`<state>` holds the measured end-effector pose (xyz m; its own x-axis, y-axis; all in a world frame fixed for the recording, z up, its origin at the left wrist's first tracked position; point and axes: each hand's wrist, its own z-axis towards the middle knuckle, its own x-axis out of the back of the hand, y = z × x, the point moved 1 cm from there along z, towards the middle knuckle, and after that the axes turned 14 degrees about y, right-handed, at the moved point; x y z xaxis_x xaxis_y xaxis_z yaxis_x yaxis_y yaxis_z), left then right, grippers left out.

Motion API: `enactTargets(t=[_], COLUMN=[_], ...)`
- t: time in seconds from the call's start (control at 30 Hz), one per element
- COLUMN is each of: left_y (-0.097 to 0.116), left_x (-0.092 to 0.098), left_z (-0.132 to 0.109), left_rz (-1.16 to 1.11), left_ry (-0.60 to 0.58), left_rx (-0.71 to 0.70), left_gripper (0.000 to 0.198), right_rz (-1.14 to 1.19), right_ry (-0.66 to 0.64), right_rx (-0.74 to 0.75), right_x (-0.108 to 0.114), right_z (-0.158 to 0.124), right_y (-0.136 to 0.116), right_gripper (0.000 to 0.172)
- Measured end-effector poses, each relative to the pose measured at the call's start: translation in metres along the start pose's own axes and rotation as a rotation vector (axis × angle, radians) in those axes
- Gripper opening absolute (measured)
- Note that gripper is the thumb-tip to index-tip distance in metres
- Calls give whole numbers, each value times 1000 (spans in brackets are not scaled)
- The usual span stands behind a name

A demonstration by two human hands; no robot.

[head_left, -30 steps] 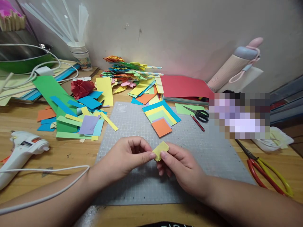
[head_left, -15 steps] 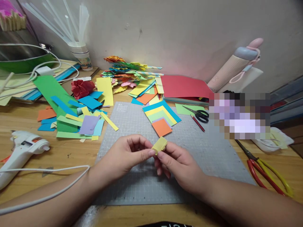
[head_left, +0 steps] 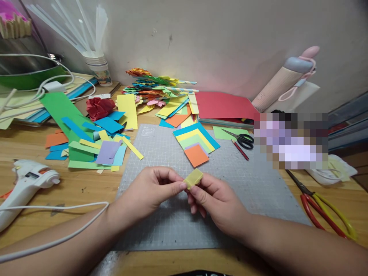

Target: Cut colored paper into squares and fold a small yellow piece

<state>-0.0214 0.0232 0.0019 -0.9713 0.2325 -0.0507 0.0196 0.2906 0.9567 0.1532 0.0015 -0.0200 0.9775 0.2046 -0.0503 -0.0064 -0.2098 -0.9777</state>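
A small folded yellow paper (head_left: 193, 178) is pinched between both hands above the grey cutting mat (head_left: 155, 226). My left hand (head_left: 156, 188) grips its left end between thumb and forefinger. From the right, my right hand (head_left: 217, 197) holds the other end, thumb in front and fingers behind. Just beyond lies an orange paper square (head_left: 196, 155) on top of a fanned stack of coloured paper squares (head_left: 178, 134), blue, yellow, green and purple.
A white glue gun (head_left: 31, 180) lies left, its cable crossing near my left forearm. Paper scraps (head_left: 83, 149) are heaped behind it. Black scissors (head_left: 244, 141), a red pencil (head_left: 240, 150) and red-and-yellow-handled shears (head_left: 324, 211) lie right. A red-covered paper stack (head_left: 227, 105) is at the back.
The yellow paper's raised flap on the right now lies flatter against it. Both hands stay in nearly the same place, still pinching the paper.
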Motion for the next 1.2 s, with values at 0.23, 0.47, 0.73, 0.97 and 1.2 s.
enactTargets(t=[0.23, 0.47, 0.73, 0.97, 1.2], left_y=[-3, 0, -1, -4, 1], left_x=[0, -2, -8, -7, -9], left_z=[1, -1, -4, -5, -8], left_rz=[-3, 55, 47, 12, 94], left_ry=[28, 58, 83, 11, -132], left_rx=[31, 25, 16, -44, -117], left_gripper=[17, 18, 18, 15, 21], right_rz=[-28, -51, -42, 20, 81], right_ry=[-14, -22, 6, 25, -44], right_rx=[23, 48, -45, -108, -91], right_x=[-2, -3, -4, -4, -4], right_z=[0, 0, 2, 1, -2], right_y=[-4, -9, -9, -7, -5], right_gripper=[27, 22, 26, 27, 29])
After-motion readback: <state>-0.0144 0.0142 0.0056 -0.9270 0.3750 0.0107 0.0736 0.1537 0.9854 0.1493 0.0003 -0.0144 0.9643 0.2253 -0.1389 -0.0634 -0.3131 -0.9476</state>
